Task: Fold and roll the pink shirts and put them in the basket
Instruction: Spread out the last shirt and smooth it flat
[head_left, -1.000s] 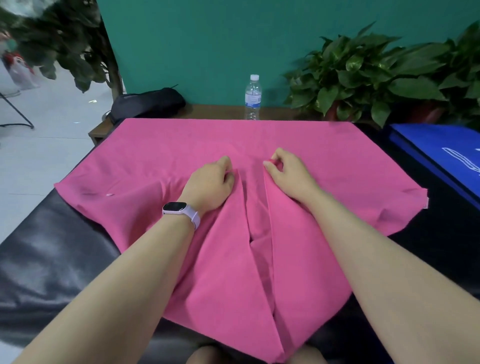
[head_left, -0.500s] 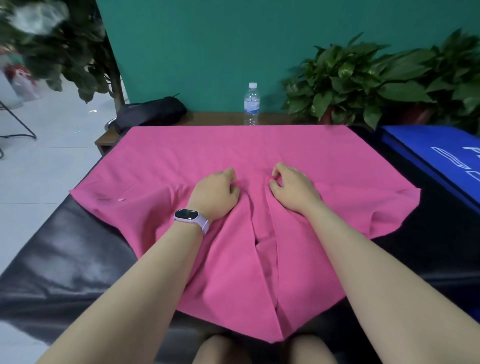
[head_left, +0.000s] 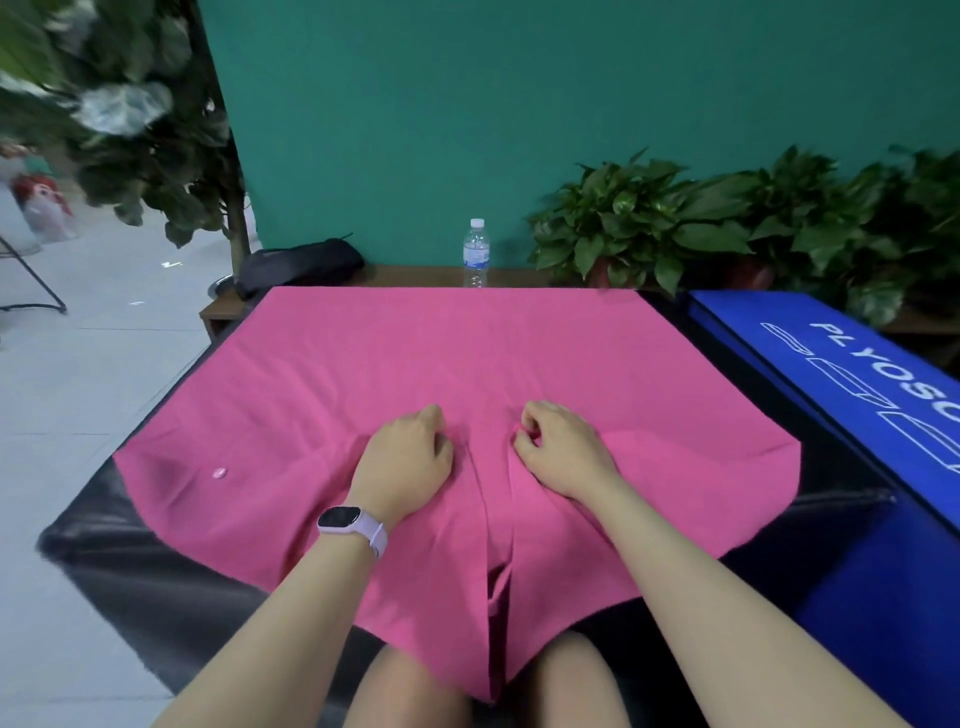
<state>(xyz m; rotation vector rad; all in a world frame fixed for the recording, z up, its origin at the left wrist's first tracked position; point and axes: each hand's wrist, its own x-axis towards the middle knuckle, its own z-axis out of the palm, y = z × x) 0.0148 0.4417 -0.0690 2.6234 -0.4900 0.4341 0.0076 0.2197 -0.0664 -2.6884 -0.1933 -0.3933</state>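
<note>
- Both hands sit on the shirt (head_left: 467, 364), each with fingers curled and bunching a pinch of pink cloth beside the central fold; the left hand (head_left: 405, 462) is at about 9 o'clock of that fold, the right hand (head_left: 561, 447) at 3 o'clock.
- The step looks like gathering or straightening the middle before a fold. To do it well, the person would likely keep both pinches level, pull evenly, and flatten the long crease that runs toward 6 o'clock, so the later roll stays tight.
- The shirt lies spread over the black table (head_left: 130, 561), its far edge straight at 12 o'clock, its side corners reaching 9 and 3 o'clock, and its near end draped off the table edge over the person's knees.
- The cloth is thin, plain pink and soft, with shallow wrinkles near the hands and a small pale tag (head_left: 220, 472) toward 9 o'clock.
- No basket shows; the task seems at an early stage.
</note>
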